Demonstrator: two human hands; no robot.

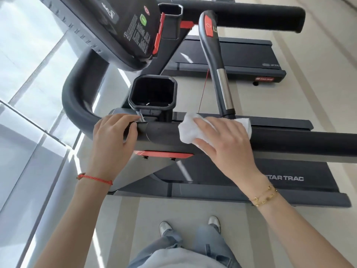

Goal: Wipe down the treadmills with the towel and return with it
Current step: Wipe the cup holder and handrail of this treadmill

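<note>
The right hand (222, 140) presses a white towel (190, 130) onto the near treadmill's black handrail (301, 141), fingers spread flat over the cloth. At nine o'clock from it, the left hand (114, 136) rests on the same rail with fingers curled round it, just below the empty cup holder (152, 93). A second treadmill (241, 55) stands at twelve o'clock.

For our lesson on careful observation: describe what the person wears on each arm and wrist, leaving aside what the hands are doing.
Both forearms are bare, with no sleeves reaching the wrists. The left wrist carries a thin red braided cord bracelet. The right wrist carries slim gold chain bracelets with small round charms. Neither the left hand nor the right hand shows gloves or a watch; no rings are visible.
</note>
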